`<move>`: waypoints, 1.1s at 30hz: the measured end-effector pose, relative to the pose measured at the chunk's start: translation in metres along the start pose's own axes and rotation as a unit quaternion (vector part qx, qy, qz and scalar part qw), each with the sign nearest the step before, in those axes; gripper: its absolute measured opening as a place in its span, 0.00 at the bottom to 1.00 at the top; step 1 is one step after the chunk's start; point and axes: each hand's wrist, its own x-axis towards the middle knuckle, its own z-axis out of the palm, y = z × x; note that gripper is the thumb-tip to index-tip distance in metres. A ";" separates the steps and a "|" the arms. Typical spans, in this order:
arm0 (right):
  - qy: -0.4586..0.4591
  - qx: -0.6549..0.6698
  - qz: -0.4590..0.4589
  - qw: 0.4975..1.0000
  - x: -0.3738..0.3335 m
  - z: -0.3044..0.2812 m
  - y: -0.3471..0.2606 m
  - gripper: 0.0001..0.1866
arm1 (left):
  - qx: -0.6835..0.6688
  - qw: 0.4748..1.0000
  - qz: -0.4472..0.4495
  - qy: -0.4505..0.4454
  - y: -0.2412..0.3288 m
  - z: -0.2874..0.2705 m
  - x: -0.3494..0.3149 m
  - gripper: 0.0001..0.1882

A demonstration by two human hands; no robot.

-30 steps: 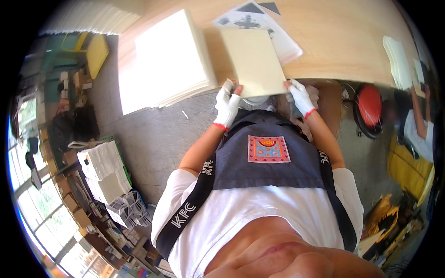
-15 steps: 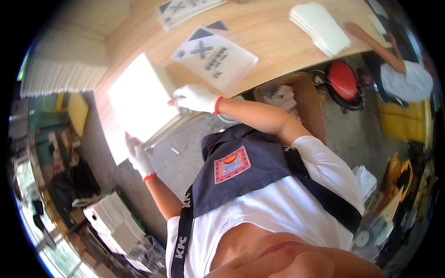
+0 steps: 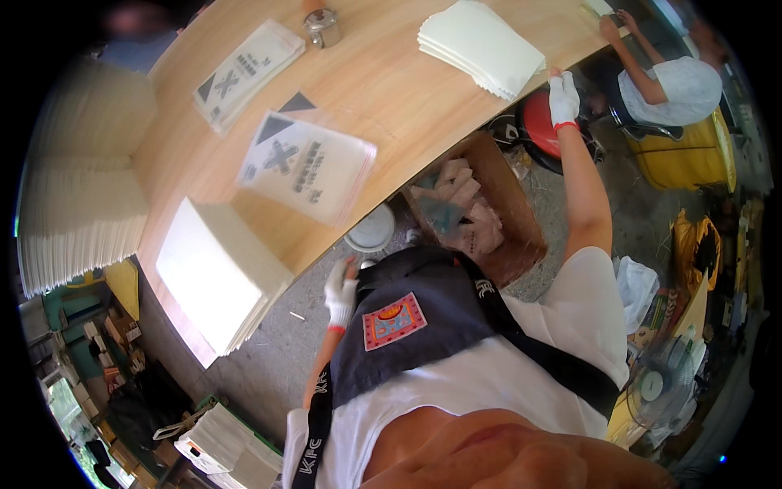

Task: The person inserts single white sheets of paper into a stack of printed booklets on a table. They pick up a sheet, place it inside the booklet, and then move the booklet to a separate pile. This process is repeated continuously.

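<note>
My right hand (image 3: 563, 101), in a white knit glove with bare fingertips and a red cuff, is stretched out to the right. Its fingers lie just beside the near right corner of a pile of white sheets (image 3: 489, 50) at the table edge; whether they touch it is unclear. My left hand (image 3: 340, 293), gloved the same way, hovers by my dark apron (image 3: 407, 285), loosely extended and holding nothing. Left of it, a thick white paper stack (image 3: 213, 273) sits on the table's near left corner. Printed clear plastic bags (image 3: 308, 167) lie between the two piles.
More printed bags (image 3: 248, 73) and a metal cup (image 3: 322, 29) are farther back on the wooden table (image 3: 383, 73). Tall paper stacks (image 3: 81, 220) rise at left. Below the edge are a scrap-filled carton (image 3: 521, 244), a white bucket (image 3: 371, 230) and a red stool (image 3: 539, 130). A co-worker (image 3: 672, 90) sits at right.
Both hands have left the white stack on the left. My right hand has swung far right to the other pile; my left has drawn back toward the apron. The view has shifted.
</note>
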 end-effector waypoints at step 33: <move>-0.469 -0.030 0.162 0.868 0.076 0.087 0.028 0.53 | -0.313 0.926 -0.059 -0.202 0.174 0.244 0.230 0.39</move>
